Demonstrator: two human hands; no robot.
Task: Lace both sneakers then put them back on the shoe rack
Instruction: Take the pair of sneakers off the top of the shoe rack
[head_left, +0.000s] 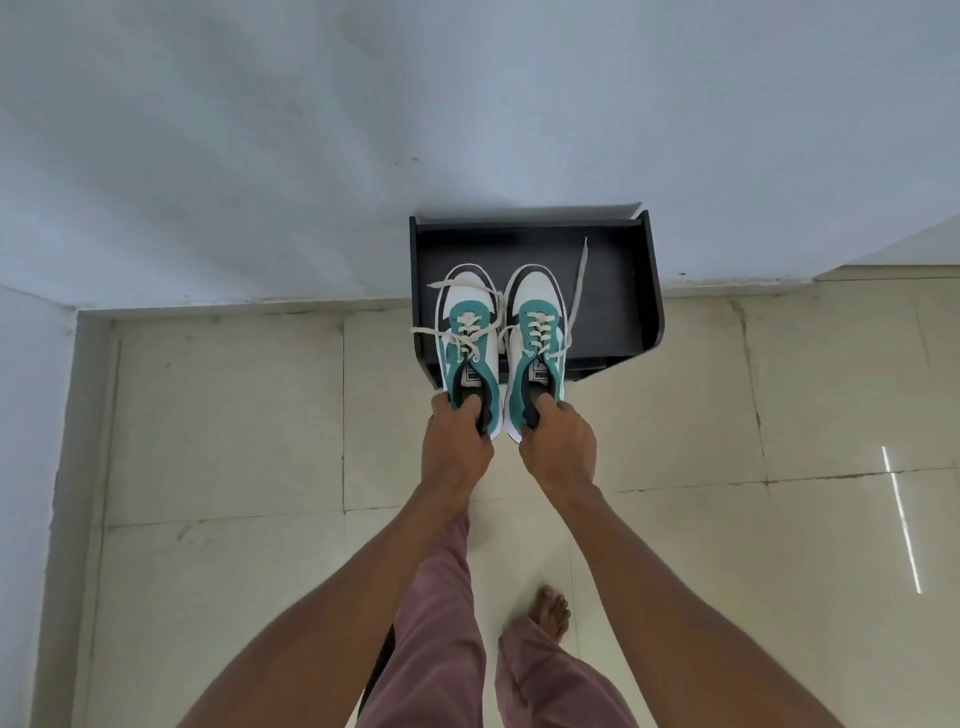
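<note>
Two white and teal sneakers are held side by side over the black shoe rack (631, 291), toes pointing toward the wall. My left hand (454, 441) grips the heel collar of the left sneaker (467, 332), fingers inside its opening. My right hand (558, 439) grips the heel of the right sneaker (537, 332) the same way. Cream laces run through the eyelets of both shoes. Loose lace ends trail off the left shoe to the left, and one long end (579, 280) from the right shoe lies across the rack's top toward its back right.
The rack stands against a pale wall (363, 130) on a beige tiled floor (234, 415). A wall corner sits at the far left. My legs in pink trousers (441, 623) and a bare foot (550, 610) are below the hands.
</note>
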